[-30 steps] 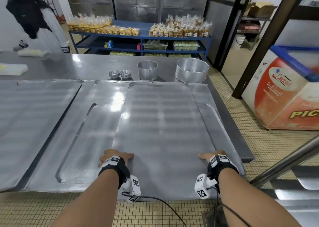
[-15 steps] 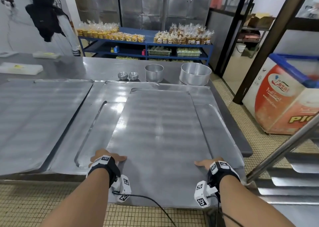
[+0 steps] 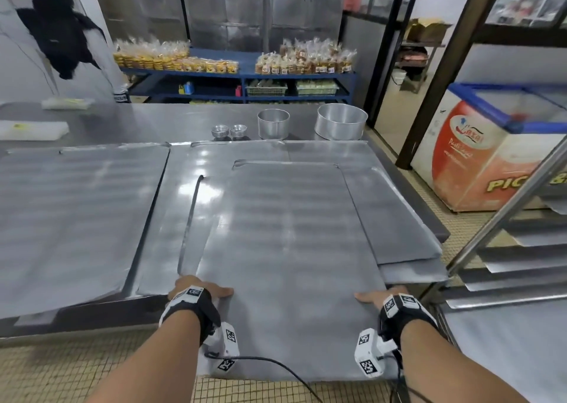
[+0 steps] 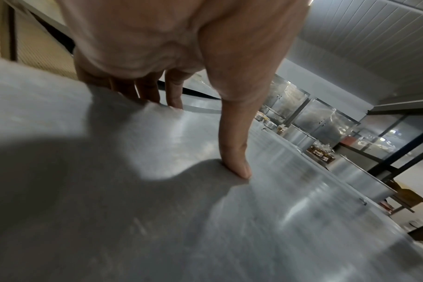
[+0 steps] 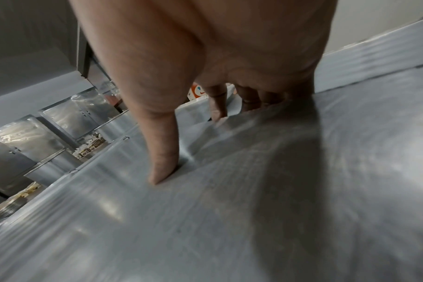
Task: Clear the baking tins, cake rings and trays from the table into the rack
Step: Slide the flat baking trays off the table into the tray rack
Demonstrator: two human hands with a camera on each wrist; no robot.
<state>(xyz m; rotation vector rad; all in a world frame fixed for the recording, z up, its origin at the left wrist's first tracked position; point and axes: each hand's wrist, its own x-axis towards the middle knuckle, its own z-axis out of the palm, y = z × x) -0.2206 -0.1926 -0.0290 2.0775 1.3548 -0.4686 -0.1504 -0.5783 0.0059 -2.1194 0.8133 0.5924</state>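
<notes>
top tray (image 3: 285, 249): overhangs the counter's (image 3: 129, 120) near edge, lying on other trays | left hand (image 3: 196, 289): thumb on top, fingers curled under tray's left edge | right hand (image 3: 383, 298): same grip on right edge | two round tins (image 3: 341, 121): at counter's far edge, beyond the tray

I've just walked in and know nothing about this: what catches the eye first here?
A big flat metal tray, gripped at its near corners by the left hand and right hand, juts past the steel table. Two round cake tins stand at the table's far edge, and an orange chest freezer sits to the right.
</notes>
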